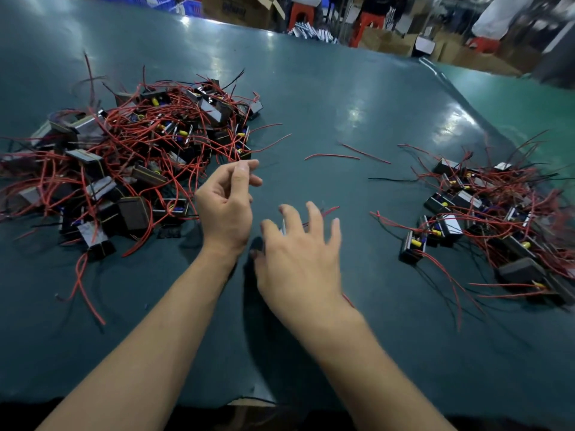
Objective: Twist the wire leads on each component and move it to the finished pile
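Observation:
A big tangled pile of black components (130, 157) with red wire leads lies on the left of the table. A smaller pile of components (485, 219) lies on the right. My left hand (225, 206) hovers by the left pile's near edge, fingers loosely curled, thumb near the index finger, and no wire shows between them. My right hand (298, 256) is at the centre, palm down, fingers spread. It covers a dark component (257, 246) whose red lead (330, 210) pokes out past the fingertips. The right hand is blurred.
The dark green table (311, 104) carries loose red wire pieces (333, 156) and a black wire (392, 179) between the piles. Cardboard boxes (239, 9) and orange stools (365, 24) stand beyond the far edge. The table's near edge runs just below my forearms.

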A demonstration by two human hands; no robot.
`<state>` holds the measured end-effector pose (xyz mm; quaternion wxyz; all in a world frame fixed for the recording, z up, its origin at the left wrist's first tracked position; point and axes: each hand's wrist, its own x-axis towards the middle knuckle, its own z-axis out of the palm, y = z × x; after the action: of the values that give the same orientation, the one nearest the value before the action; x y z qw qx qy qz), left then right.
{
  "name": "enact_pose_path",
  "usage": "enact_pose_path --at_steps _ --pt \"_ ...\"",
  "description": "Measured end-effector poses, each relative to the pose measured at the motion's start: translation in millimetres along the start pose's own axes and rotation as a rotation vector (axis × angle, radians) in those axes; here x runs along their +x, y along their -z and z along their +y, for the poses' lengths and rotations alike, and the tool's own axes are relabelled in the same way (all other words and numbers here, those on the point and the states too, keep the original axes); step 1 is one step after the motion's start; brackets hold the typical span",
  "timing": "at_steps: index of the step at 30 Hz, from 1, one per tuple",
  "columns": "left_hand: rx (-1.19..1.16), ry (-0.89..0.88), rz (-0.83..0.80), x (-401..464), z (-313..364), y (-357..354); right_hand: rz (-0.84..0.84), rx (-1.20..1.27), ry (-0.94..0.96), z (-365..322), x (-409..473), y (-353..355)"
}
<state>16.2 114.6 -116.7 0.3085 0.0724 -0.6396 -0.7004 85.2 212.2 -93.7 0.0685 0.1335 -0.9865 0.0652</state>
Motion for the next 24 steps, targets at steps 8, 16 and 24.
enact_pose_path --at_steps 8,16,24 --pt "0.018 0.027 -0.022 -3 0 1 0.046 0.034 0.022 21 16 -15" --pt "0.047 0.061 -0.053 -3 -1 2 0.051 -0.255 -0.513 154 63 41" --pt "0.210 -0.026 -0.178 -8 -4 3 0.304 0.127 -0.166 86 66 6"
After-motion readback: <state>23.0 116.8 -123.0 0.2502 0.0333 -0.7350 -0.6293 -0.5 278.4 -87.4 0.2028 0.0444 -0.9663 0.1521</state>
